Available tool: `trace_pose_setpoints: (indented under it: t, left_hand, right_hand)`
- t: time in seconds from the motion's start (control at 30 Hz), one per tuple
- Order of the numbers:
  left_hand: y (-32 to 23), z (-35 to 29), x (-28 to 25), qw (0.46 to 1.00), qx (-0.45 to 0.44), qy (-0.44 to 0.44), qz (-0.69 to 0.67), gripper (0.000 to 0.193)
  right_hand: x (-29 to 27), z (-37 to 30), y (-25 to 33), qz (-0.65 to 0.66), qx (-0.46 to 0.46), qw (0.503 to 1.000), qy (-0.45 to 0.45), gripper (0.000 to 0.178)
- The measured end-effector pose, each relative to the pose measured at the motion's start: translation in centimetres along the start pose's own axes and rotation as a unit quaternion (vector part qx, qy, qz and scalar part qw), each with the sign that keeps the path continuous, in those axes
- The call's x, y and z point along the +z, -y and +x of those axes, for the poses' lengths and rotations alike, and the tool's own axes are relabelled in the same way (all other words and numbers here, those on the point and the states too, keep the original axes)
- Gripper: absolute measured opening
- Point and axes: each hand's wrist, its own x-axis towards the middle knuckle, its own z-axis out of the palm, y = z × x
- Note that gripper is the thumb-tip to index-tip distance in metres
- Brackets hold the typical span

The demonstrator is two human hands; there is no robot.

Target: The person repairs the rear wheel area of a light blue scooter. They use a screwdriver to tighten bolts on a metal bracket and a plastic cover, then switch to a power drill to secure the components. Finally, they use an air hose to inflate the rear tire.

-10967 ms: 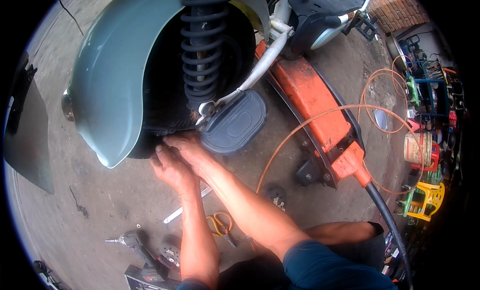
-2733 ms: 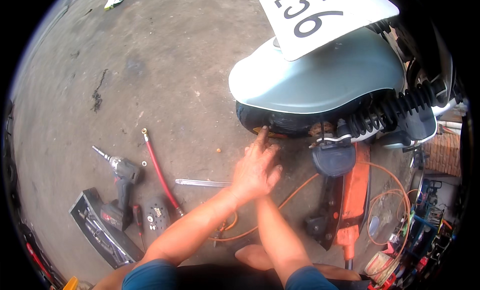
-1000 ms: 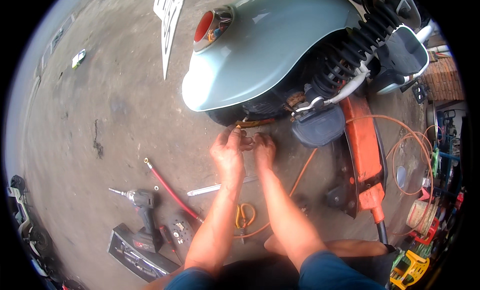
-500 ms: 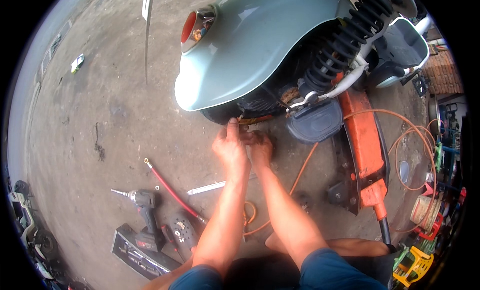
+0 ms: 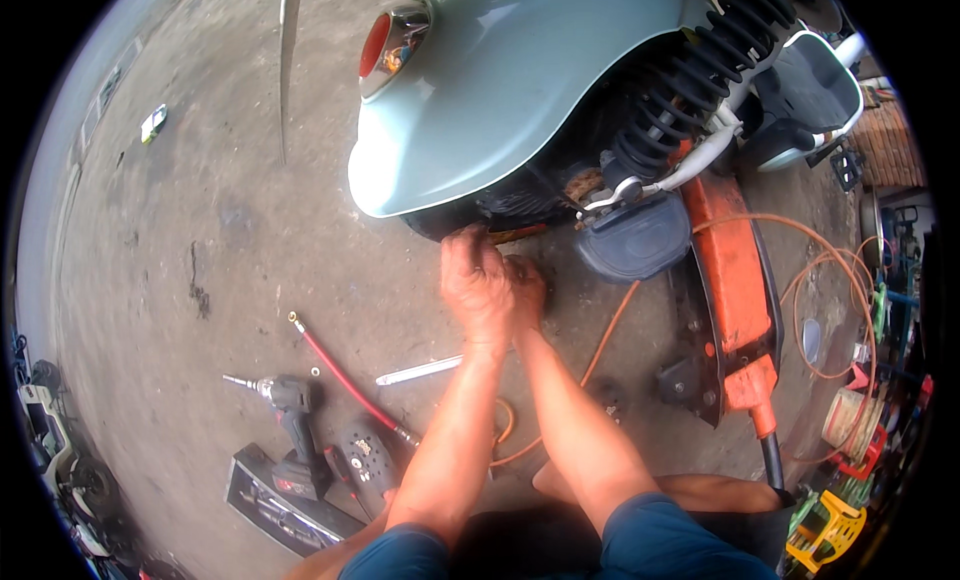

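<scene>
A scooter with a pale blue-green body panel [image 5: 500, 90] stands ahead of me, a dark tyre [image 5: 425, 223] showing under the panel's lower edge. Against that edge of the tyre, my left hand [image 5: 475, 280] is closed with its fingers curled. What it pinches is hidden. Close beside it and touching it, my right hand [image 5: 527, 288] is also closed, its fingers curled under and partly covered. Whatever lies in it cannot be made out. A black coil spring shock [image 5: 665, 100] and a dark rubber flap [image 5: 635, 242] are to the right of the hands.
An orange floor jack [image 5: 730, 270] stands right of the hands, with an orange hose [image 5: 605, 340] running past it. On the concrete lie a metal bar [image 5: 420, 370], a red hose [image 5: 345, 380], a cordless impact driver [image 5: 290, 420] and an open tool case [image 5: 270, 505].
My left hand has turned over; its thumb, upright before, is now folded in with the curled fingers. The right hand stays at nearly the same place.
</scene>
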Motion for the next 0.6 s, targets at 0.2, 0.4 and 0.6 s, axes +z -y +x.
trace_pose_setpoints:
  t: [0.2,0.4,0.6]
  left_hand:
    - [-0.1,-0.2,-0.6,0.999,0.024,-0.011,0.041,0.026]
    - [0.5,-0.8,1.1,0.986,0.093,-0.045,0.131,0.025]
    - [-0.2,-0.7,1.0,0.974,0.104,-0.021,0.198,0.023]
  right_hand:
    - [0.5,-1.2,1.8,0.003,0.028,1.0,-0.008,0.018]
    - [-0.4,-0.3,0.9,-0.029,0.008,1.0,-0.007,0.019]
    - [0.0,1.3,1.3,-0.013,0.021,0.999,0.024,0.02]
